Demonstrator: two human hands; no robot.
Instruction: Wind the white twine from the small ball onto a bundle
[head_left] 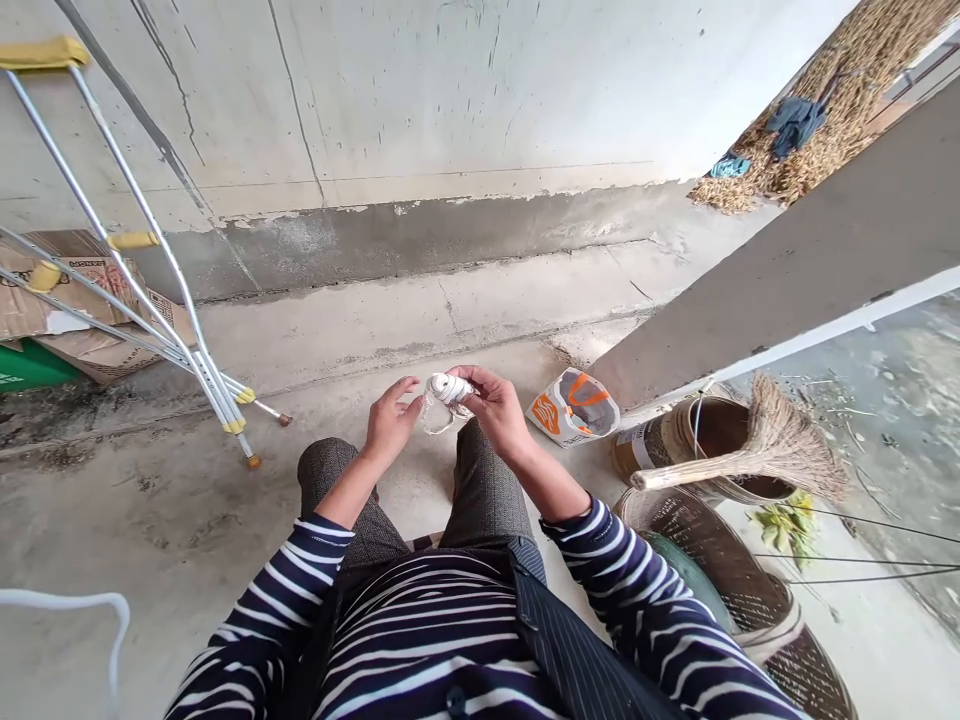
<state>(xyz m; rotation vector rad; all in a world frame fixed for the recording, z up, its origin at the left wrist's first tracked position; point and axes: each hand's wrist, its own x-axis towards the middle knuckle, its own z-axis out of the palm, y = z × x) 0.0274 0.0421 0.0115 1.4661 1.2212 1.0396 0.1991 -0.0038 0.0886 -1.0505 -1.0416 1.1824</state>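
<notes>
My right hand (pixel 495 408) is closed around a small white bundle of wound cord (pixel 444 388), thumb and fingers pressed on its right side. A thin loose loop of the same white cord hangs at the bundle's left and below it. Just left of that loop is my left hand (pixel 391 420), its thumb and forefinger apart. Whether a fingertip touches the cord I cannot tell. Both hands are above the gap between my knees.
Aluminium crutches (pixel 187 350) with yellow pads stand at left by cardboard boxes (pixel 82 290). At right are a white-and-orange bag (pixel 555 415), a bucket (pixel 660 440) with a straw broom (pixel 780 440) across it, and a woven basket (pixel 795 660). A cracked wall (pixel 450 120) rises ahead.
</notes>
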